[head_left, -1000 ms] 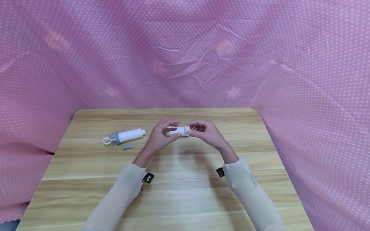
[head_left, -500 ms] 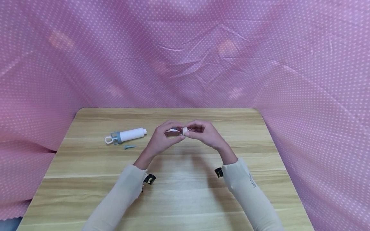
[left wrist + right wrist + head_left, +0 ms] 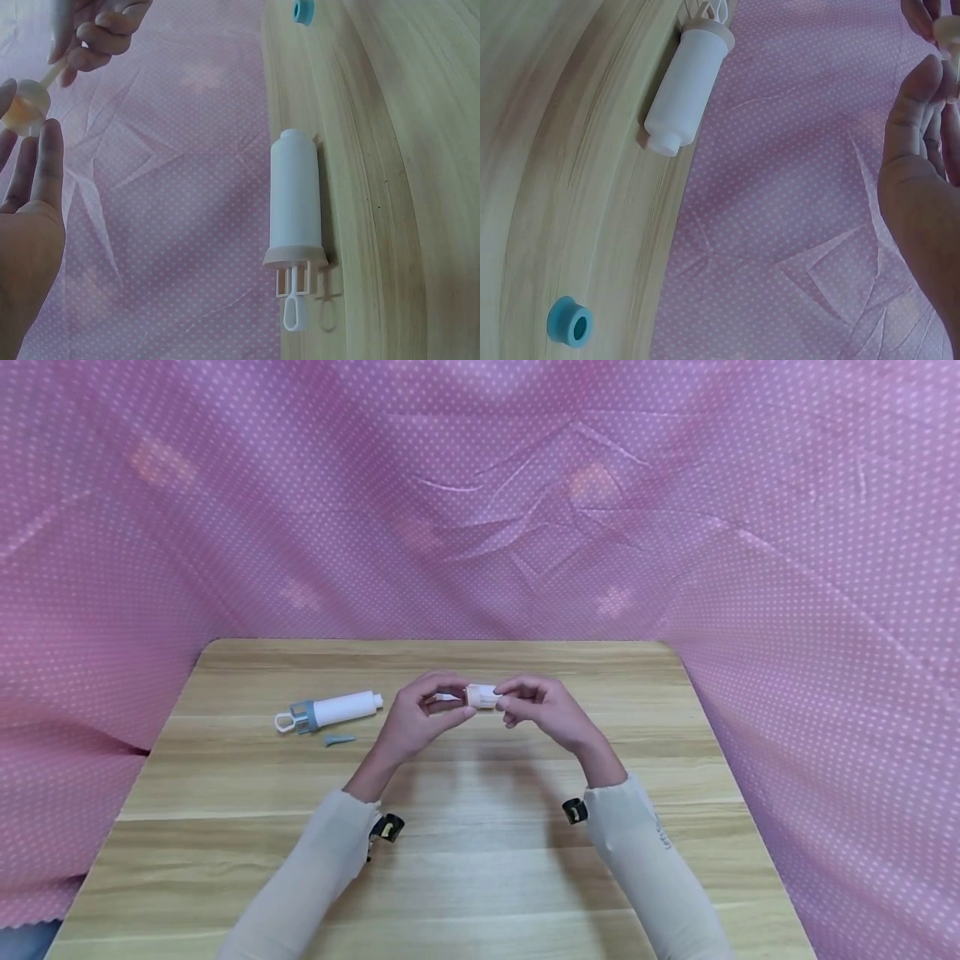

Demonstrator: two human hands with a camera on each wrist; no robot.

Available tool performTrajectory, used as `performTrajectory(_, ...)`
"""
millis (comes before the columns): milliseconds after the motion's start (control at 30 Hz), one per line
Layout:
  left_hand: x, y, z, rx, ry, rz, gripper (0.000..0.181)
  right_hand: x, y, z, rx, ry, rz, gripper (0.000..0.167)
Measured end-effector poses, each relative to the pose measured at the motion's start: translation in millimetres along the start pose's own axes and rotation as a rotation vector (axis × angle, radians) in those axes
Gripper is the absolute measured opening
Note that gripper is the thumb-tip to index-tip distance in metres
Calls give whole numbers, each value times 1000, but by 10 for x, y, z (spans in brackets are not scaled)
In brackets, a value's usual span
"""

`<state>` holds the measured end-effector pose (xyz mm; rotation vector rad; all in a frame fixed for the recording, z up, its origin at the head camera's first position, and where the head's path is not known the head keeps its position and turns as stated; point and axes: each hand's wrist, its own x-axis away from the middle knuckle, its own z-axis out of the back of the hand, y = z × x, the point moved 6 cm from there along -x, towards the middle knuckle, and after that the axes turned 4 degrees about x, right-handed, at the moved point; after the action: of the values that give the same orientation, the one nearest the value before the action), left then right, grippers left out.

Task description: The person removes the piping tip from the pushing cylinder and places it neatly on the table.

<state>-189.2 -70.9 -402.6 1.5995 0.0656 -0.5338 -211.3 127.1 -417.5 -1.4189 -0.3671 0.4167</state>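
Note:
Between my hands is a small beige funnel-shaped nozzle (image 3: 31,96), with a round wide end and a thin stem. My left hand (image 3: 418,714) pinches the wide end between thumb and fingers. Opposite it, my right hand (image 3: 546,708) pinches the tip of the stem. The right wrist view catches only part of the nozzle (image 3: 948,31) at its edge. On the table behind my hands lies a white syringe (image 3: 295,195) with a beige collar and a white loop handle; my hands mostly cover it in the head view.
A second white syringe (image 3: 343,708) with a blue-grey collar lies on the left of the wooden table (image 3: 465,877). Close in front of it is a small blue-grey cone (image 3: 340,740). A teal ring (image 3: 570,322) sits near the table's far edge. Pink dotted cloth (image 3: 480,527) surrounds the table.
My left fingers have closed on the nozzle's wide end, which the right hand held earlier. The right fingers have shifted right, out to the stem.

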Motion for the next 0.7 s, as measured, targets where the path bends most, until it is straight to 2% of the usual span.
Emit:
performTrajectory(200, 3, -25, 8, 1, -2, 13, 35, 7, -31, 50, -28, 52, 26, 22)
performTrajectory(433, -8, -28, 40, 11, 11, -5, 36, -10, -55, 78, -56, 105, 90, 15)
performTrajectory(700, -15, -10, 74, 32, 8, -38, 37, -21, -87, 46, -111, 111, 129, 13)
